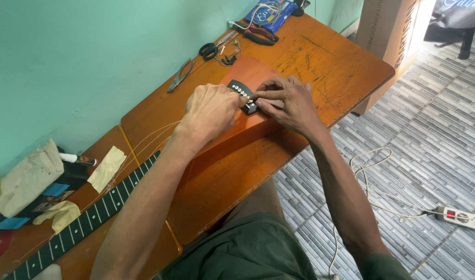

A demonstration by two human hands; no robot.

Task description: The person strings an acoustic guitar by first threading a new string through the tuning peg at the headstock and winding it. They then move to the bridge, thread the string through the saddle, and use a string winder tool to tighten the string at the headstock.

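Note:
An orange-brown acoustic guitar [232, 171] lies flat on a wooden table, its black fretted neck [87, 218] running to the lower left. My left hand [211, 110] and my right hand [289, 101] meet over the guitar's dark bridge [238, 90], which carries a row of white pins. My left hand's fingers are curled and pinch at the near end of the bridge. My right hand's fingers press on the same spot. Thin loose strings [149, 136] arc from under my left hand over the body. What the fingertips hold is too small to tell.
Pliers [180, 75], black scissors [212, 47], red-handled cutters [260, 34] and a blue packet [270, 14] lie on the table [330, 57] by the green wall. Cloths and tape [30, 179] sit at left. A power strip [463, 218] and white cord [367, 166] lie on the tiled floor.

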